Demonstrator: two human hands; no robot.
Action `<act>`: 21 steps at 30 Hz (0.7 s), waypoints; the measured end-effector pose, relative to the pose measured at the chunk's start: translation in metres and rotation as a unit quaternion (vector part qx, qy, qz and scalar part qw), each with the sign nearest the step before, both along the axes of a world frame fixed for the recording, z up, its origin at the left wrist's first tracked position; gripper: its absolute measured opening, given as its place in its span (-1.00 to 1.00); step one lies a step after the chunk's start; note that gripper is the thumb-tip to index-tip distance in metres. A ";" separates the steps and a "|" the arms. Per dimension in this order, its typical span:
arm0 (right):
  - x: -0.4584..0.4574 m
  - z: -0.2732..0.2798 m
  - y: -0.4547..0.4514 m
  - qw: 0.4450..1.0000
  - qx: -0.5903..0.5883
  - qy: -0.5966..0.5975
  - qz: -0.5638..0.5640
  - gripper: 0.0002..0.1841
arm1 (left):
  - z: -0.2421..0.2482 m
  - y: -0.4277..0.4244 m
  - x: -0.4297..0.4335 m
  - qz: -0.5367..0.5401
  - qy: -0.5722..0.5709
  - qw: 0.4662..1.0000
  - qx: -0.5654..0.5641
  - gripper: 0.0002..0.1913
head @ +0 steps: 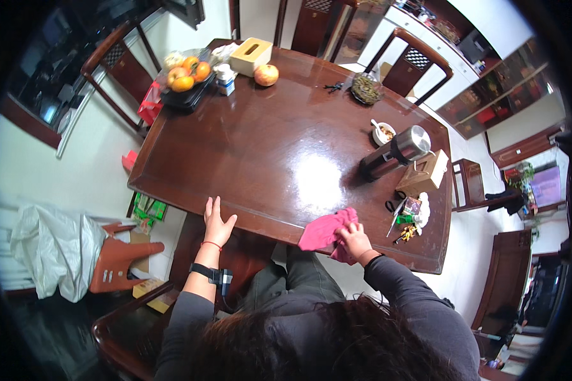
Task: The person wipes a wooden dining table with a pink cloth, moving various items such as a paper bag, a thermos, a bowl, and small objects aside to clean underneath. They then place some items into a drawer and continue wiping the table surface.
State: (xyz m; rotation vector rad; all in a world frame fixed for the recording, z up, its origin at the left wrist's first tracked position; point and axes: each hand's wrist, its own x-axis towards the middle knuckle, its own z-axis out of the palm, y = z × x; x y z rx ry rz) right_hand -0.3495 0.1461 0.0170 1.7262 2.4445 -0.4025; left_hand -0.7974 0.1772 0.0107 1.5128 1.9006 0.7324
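Observation:
My right hand (355, 239) grips a crumpled pink cloth (320, 231) at the near edge of a dark red-brown wooden table (248, 143). Part of the cloth lies on the tabletop and part hangs over the edge. My left hand (218, 222) is near the table's front edge, fingers apart, with nothing in it. Whether its fingertips touch the wood I cannot tell. Right of the cloth lie a small green bottle (406, 219) and a yellow-and-black toy figure (406, 234).
A steel thermos (394, 153) stands at the right, beside a cardboard box (423, 172) and a white bowl (384, 134) with a spoon. Toward the back are persimmon-like fruits (188, 74), a white bottle (225, 80), a tissue box (251, 56) and a round fruit (266, 75).

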 end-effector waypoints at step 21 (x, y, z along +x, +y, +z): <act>-0.087 -0.034 0.252 0.975 0.090 0.130 -0.156 -0.40 | 0.022 0.163 0.087 0.002 0.153 0.950 -0.272 0.34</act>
